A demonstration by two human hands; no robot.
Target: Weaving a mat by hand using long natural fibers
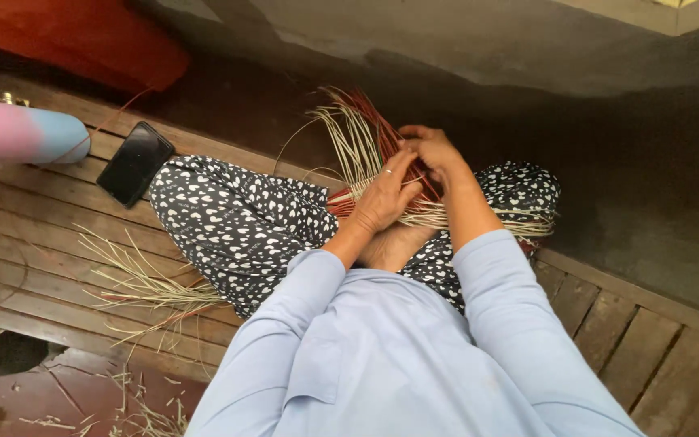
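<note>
1. Pale blue sleeves (414, 356) fill the bottom of the view; the person sits cross-legged in black trousers with white hearts (236, 222) on a slatted wooden platform (34, 235)
2. Left hand (383, 198), with a ring on one finger, lies with fingers close together, pressed flat on a woven piece (382, 162) of red and pale strands resting over the lap
3. Right hand (432, 150) is just above it, fingers curled shut on a few upright strands; the two hands touch
4. Judged from this, the weave goes best if the left hand keeps the finished rows pinned while the right pulls each strand snug, without kinking it
5. Loose pale strands (143, 283) lie scattered on the slats to the left, well apart from the hands
6. Dark flat phone (134, 163) lies face up near the left knee
7. Pink and blue cylinder (22, 133) lies at the far left edge; what it is cannot be told
8. No package, label or sign shows
</note>
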